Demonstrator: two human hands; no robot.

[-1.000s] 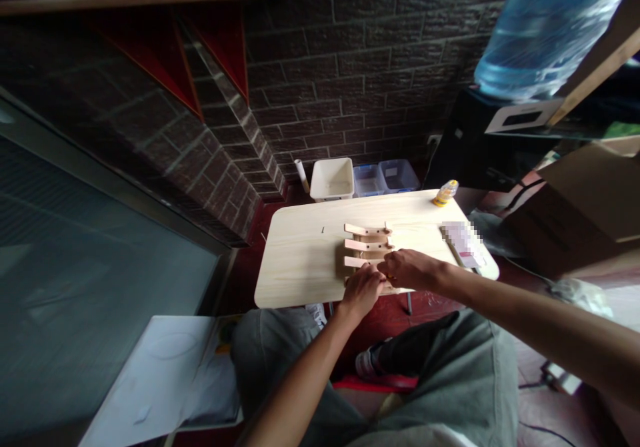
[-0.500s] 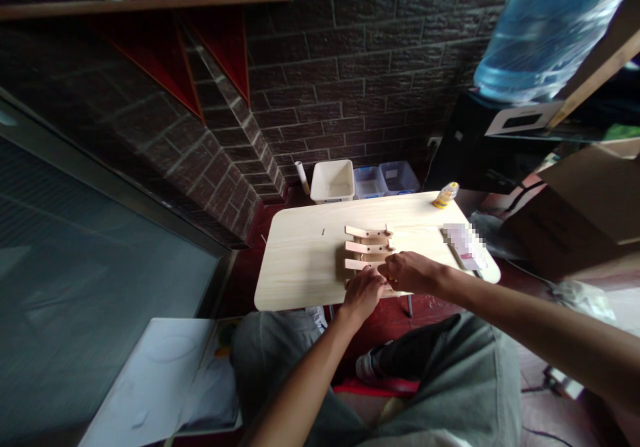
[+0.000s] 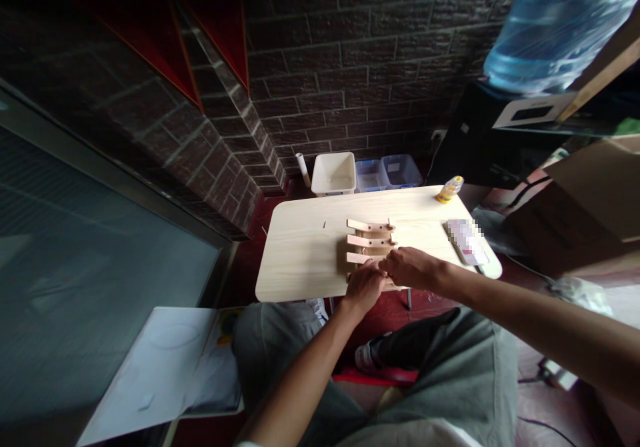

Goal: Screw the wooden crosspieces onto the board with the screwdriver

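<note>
A small wooden frame (image 3: 370, 241) with several pale, bent slats lies on the light wood table (image 3: 295, 253). Holes show along the slats, and small upright pieces stand at their right ends. My left hand (image 3: 366, 281) is closed on the frame's near end and hides part of it. Right beside it, my right hand (image 3: 406, 267) is pinched at the right ends of the nearer slats; whatever its fingers hold is hidden. A short, dark, thin piece (image 3: 324, 225), perhaps a screw, rests left of the frame.
A yellow-capped clear bottle (image 3: 450, 189) stands at the table's back right corner, with a flat booklet-like item (image 3: 467, 241) nearer. Behind the table are a white bin (image 3: 334, 173) and blue-tinted bins (image 3: 401, 171). A large water bottle (image 3: 545, 33) sits upper right.
The whole view has shifted slightly, as the head tilts down. Both hands stay at the near end of the frame, with only small finger movement.
</note>
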